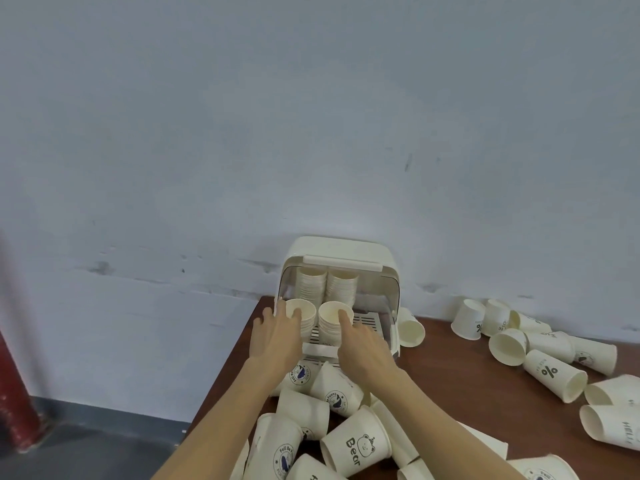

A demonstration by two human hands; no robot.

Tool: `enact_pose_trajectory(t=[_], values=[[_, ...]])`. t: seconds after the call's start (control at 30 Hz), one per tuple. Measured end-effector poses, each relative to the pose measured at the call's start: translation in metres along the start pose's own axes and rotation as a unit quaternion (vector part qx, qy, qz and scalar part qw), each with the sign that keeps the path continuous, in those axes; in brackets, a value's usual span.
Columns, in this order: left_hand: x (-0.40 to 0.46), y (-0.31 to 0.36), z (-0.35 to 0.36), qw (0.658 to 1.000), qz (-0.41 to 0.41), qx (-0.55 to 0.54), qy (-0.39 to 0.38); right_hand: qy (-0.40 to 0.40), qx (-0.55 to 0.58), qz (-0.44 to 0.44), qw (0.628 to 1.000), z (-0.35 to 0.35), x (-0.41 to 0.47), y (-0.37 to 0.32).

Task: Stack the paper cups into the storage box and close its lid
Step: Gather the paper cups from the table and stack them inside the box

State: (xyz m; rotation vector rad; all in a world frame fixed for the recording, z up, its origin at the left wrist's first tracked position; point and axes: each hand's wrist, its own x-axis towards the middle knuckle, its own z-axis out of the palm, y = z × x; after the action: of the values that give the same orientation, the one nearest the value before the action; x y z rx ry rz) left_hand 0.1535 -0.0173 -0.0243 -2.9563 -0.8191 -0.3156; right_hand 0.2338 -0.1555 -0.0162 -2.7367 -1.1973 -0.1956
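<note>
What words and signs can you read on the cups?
"Bear": front cup, beside a bear drawing.
"%": lying cup at right.
"%": upturned cup by the wall.
"Funny": partly legible on a round-badge cup.
Other prints: too blurred or cut off.

Pale blue-grey painted wall [311, 116] across the whole upper view, from nine o'clock through twelve to three, evenly and softly lit. Scuffed and chipped in a rough horizontal band lower down, with small dark marks toward two o'clock. Dark grey skirting strip [114, 412] along its foot at eight o'clock, over grey floor [79, 459]. Red pipe [14, 403], worn and speckled, upright at the far edge near eight o'clock. Brown wooden table [450, 382] pushed up to the wall, from six to four o'clock.
</note>
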Motion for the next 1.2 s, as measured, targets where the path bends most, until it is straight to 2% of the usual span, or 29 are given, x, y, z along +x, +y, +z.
enact_pose_trajectory(t=[0.43, 0.6, 0.73, 0.9, 1.0, 1.2], values=[[-0.082, -0.008, -0.018, 0.991, 0.025, -0.1, 0.08, 0.009, 0.106, 0.011, 0.994, -0.035, -0.088, -0.016], [-0.114, -0.018, -0.023, 0.984, 0.034, -0.128, 0.117, 0.048, 0.135, -0.001, 0.99, -0.036, -0.119, -0.024], [-0.139, -0.024, -0.024, 0.979, 0.02, -0.143, 0.143, 0.072, 0.173, 0.003, 0.982, -0.028, -0.141, -0.038], [-0.164, -0.031, -0.021, 0.976, -0.003, -0.151, 0.156, 0.074, 0.169, 0.016, 0.983, -0.019, -0.168, -0.061], [-0.179, -0.034, -0.017, 0.976, -0.016, -0.151, 0.158, 0.054, 0.164, 0.038, 0.984, -0.015, -0.183, -0.073], [-0.202, -0.041, -0.006, 0.985, -0.026, -0.095, 0.139, -0.066, 0.144, 0.079, 0.984, -0.003, -0.204, -0.092]])
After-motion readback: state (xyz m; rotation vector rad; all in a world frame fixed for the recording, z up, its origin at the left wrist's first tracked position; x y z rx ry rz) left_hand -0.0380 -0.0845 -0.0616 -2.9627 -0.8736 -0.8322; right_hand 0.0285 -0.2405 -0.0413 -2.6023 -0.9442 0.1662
